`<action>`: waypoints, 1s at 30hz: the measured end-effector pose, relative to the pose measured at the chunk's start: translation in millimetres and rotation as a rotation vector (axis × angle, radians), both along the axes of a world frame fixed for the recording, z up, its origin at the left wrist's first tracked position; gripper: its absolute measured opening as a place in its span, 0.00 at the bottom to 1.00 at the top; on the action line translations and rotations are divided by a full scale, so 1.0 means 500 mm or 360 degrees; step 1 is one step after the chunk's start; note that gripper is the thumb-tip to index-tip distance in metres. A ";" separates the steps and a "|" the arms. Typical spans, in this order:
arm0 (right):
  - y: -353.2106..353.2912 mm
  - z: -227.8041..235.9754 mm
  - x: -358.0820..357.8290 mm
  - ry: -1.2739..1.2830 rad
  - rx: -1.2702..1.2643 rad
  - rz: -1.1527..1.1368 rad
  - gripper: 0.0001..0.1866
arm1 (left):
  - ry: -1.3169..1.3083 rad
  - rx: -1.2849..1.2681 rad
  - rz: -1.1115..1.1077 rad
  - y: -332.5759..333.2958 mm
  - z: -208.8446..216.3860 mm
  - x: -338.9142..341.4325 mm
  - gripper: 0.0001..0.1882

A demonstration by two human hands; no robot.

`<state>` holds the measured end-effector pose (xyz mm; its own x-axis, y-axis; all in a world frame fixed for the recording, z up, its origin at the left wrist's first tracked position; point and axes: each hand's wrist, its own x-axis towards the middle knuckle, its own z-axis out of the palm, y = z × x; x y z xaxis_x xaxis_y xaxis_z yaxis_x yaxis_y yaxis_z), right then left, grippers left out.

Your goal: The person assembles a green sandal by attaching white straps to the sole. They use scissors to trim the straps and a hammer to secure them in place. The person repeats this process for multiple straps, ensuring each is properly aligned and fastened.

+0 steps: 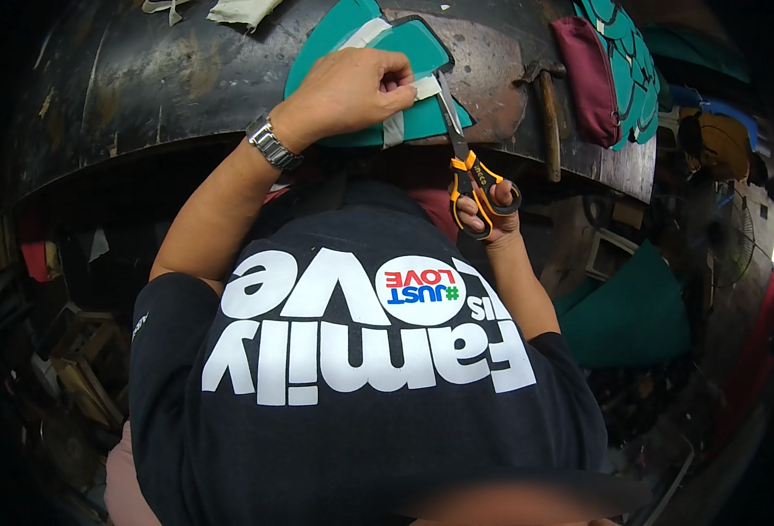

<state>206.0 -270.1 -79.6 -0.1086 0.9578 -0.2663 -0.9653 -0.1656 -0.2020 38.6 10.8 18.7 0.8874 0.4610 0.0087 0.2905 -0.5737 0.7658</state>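
My left hand (352, 92), a metal watch on its wrist, is closed in a pinch on a narrow cream strip (427, 88) above the table. In my right hand (499, 215) is a pair of scissors (461, 160) with orange and black handles, my fingers through the loops. The scissor blades point away from me, with their tips at the strip's right end; whether they touch it I cannot tell. Under my left hand lie teal cut pieces (440, 120) with dark edges, pale strips across them. My left hand hides part of these pieces.
A dark, worn table (176, 96) spans the far side, its curved near edge in front of me. To the right are a hammer (552, 123), a maroon fabric piece (587, 83) and stacked teal pieces (637, 83). Cream scraps (242, 10) lie far left. A green sheet (632, 311) hangs low right.
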 end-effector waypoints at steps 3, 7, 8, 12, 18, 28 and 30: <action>-0.012 -0.016 -0.002 0.0037 -0.0079 -0.0125 0.48 | -0.0015 0.0023 0.0005 -0.003 0.002 0.000 0.14; -0.003 0.007 -0.017 -0.0047 -0.0109 -0.0268 0.47 | 0.0001 0.0031 0.0003 -0.002 0.000 -0.001 0.14; 0.005 0.023 -0.024 -0.0237 -0.0149 -0.0243 0.44 | -0.0003 0.0024 -0.0024 -0.001 -0.001 -0.002 0.14; 0.049 0.127 -0.032 -0.0763 -0.0004 -0.0129 0.37 | -0.0296 -0.0254 -0.0133 0.005 -0.002 -0.020 0.12; 0.166 0.272 0.113 -0.2700 -0.0037 -0.0180 0.22 | -0.0684 -0.0993 -0.0216 -0.004 0.004 -0.099 0.10; 0.477 0.149 0.394 -0.4092 -0.0501 -0.0351 0.15 | -0.1233 -0.1738 0.0441 0.040 -0.010 -0.239 0.08; 0.477 0.138 0.386 -0.3935 -0.0623 -0.0351 0.16 | -0.1084 -0.1516 0.0639 0.059 -0.014 -0.253 0.13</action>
<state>399.2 -31.9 -10.7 0.5456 0.8118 0.2079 0.7958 -0.4241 -0.4323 -87.8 40.2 11.6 0.6276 0.7749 -0.0748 -0.3040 0.3324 0.8928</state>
